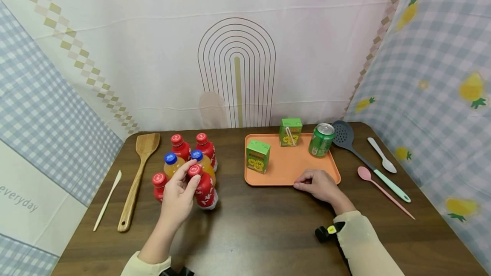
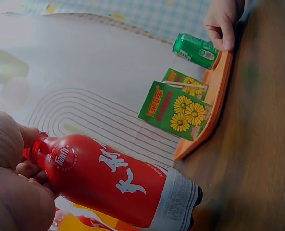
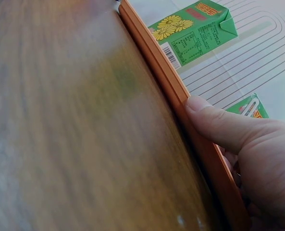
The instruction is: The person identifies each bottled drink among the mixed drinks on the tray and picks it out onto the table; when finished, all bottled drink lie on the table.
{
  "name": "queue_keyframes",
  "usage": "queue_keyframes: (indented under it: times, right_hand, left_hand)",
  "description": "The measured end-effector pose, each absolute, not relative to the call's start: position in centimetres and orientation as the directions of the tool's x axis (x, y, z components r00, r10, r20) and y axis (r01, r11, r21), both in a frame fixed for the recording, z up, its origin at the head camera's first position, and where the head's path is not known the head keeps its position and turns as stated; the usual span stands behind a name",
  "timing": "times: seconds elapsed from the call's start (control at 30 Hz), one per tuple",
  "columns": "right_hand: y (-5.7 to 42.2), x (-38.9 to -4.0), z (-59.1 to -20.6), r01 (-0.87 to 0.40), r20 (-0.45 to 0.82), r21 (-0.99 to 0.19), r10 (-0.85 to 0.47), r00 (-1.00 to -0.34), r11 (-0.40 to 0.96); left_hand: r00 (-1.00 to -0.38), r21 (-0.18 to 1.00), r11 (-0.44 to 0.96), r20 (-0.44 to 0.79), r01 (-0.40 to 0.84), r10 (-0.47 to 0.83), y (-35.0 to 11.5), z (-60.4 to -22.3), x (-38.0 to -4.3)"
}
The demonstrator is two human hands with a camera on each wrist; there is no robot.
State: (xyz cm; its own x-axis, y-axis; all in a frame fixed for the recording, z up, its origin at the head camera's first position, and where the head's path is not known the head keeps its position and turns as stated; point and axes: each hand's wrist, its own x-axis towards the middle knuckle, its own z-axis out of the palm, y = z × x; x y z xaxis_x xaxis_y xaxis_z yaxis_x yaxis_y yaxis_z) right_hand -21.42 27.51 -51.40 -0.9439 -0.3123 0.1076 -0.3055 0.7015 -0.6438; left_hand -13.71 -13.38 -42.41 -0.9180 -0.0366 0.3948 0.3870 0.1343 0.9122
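Note:
My left hand [image 1: 177,201] pinches a red bottle [image 1: 205,191] around its neck, just below the red cap. White lettering shows on this bottle [image 2: 116,173] in the left wrist view. Behind and beside it stand other red-capped bottles [image 1: 180,147] and two orange-juice bottles with blue caps [image 1: 172,166], partly hidden by the hand. At the front edge of an orange tray [image 1: 289,169], my right hand [image 1: 321,186] grips the rim, with the thumb on the outer side in the right wrist view. Two green drink cartons [image 1: 258,156] and a green can [image 1: 321,140] stand on the tray.
At the left lie a wooden spatula [image 1: 136,182] and a pale knife [image 1: 108,199]. Right of the tray are a dark skimmer [image 1: 345,135] with a mint handle, a white spoon [image 1: 381,154] and a pink spoon [image 1: 383,191]. Curtains enclose the table's back and sides.

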Motion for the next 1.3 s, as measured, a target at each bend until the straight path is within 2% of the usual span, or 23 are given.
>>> queue_keyframes:
  times: [0.47,1.3]
  right_hand:
    - [27.4,-21.4,-51.3,-0.292,0.097,-0.643,-0.303,-0.948,0.708]
    - [27.6,-21.5,-51.5,-0.291,0.096,-0.642,-0.302,-0.948,0.709]
  left_hand:
    - [-0.943,0.935,0.171,0.325,0.309,-0.069,-14.0,-43.2,-13.1]
    - [-0.930,0.925,0.193,0.351,0.326,-0.112,-14.5,-43.8,-12.8]
